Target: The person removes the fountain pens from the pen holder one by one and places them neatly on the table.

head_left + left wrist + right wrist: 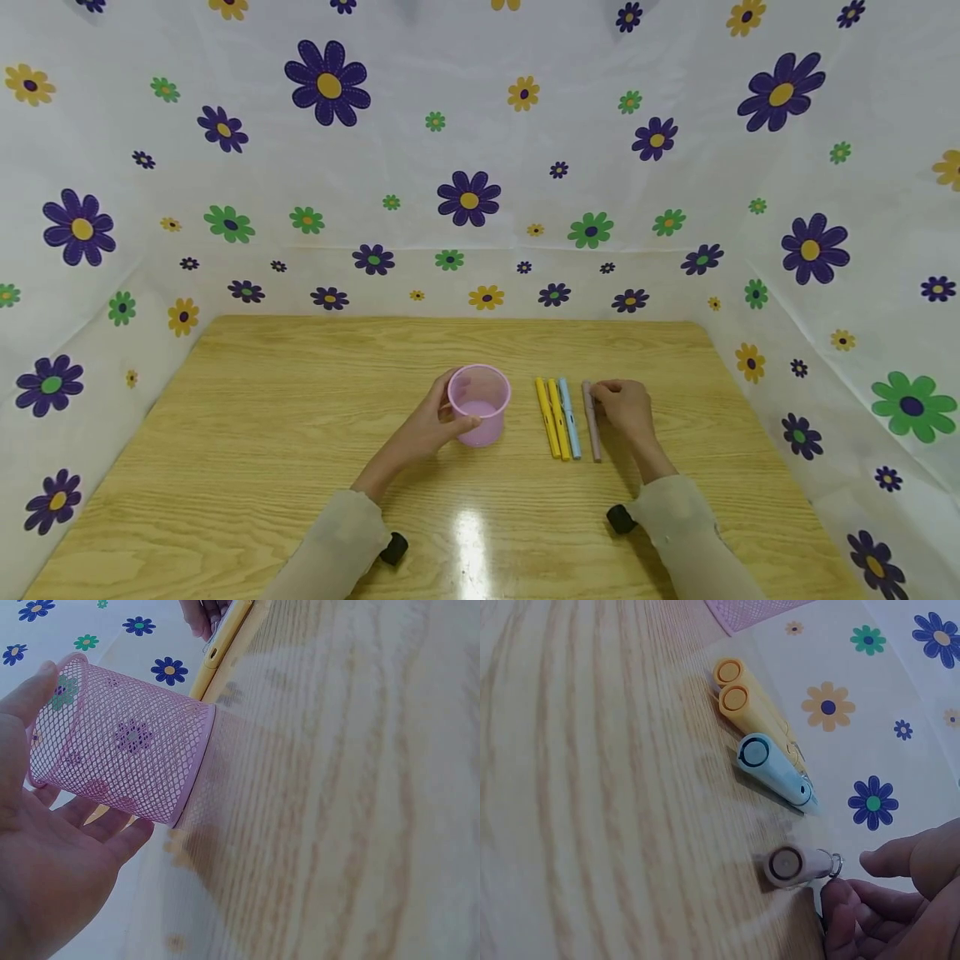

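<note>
1. Left hand (431, 429) cupped around the pink mesh cup (480, 404), thumb on one side, fingers on the other, apparently steadying it upright on the worktop (300, 433).
2. Right hand (624, 410) curled over the far end of the mauve pen (592, 421), fingertips pinching it; pen not lifted, lying flat on the worktop.
3. Two yellow pens (552, 417) and a light blue pen (569, 417) laid side by side, parallel, between cup and mauve pen, within easy reach.
4. Cup mouth open upward, nothing visible inside.
</note>
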`<action>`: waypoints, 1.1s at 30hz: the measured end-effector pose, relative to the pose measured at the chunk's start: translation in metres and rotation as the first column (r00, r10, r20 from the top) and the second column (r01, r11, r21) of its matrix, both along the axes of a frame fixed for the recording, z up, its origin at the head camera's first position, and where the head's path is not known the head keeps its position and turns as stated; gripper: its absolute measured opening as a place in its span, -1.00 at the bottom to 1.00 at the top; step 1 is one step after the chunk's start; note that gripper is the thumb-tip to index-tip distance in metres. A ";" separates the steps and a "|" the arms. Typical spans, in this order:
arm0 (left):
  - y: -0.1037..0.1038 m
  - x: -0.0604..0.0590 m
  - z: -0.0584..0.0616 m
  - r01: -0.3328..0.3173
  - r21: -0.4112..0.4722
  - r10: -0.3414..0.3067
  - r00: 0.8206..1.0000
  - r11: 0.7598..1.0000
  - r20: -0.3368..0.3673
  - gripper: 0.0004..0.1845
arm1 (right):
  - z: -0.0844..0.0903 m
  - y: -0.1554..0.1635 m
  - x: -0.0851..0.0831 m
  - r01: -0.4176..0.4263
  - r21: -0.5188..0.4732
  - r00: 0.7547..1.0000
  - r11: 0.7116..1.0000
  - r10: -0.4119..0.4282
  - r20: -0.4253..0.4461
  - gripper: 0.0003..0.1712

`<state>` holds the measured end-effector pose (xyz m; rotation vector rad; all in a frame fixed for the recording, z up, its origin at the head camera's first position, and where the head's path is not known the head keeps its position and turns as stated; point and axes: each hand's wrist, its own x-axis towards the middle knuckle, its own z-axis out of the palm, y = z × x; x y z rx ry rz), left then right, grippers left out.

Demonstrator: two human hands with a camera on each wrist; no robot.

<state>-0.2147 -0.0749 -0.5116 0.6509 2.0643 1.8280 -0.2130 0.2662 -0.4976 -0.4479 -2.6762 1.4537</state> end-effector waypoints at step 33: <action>-0.008 0.000 0.009 -0.052 -0.087 0.048 0.998 0.995 -0.047 -0.07 | 0.020 0.038 0.019 -0.215 0.011 0.957 0.977 0.213 -0.198 -0.33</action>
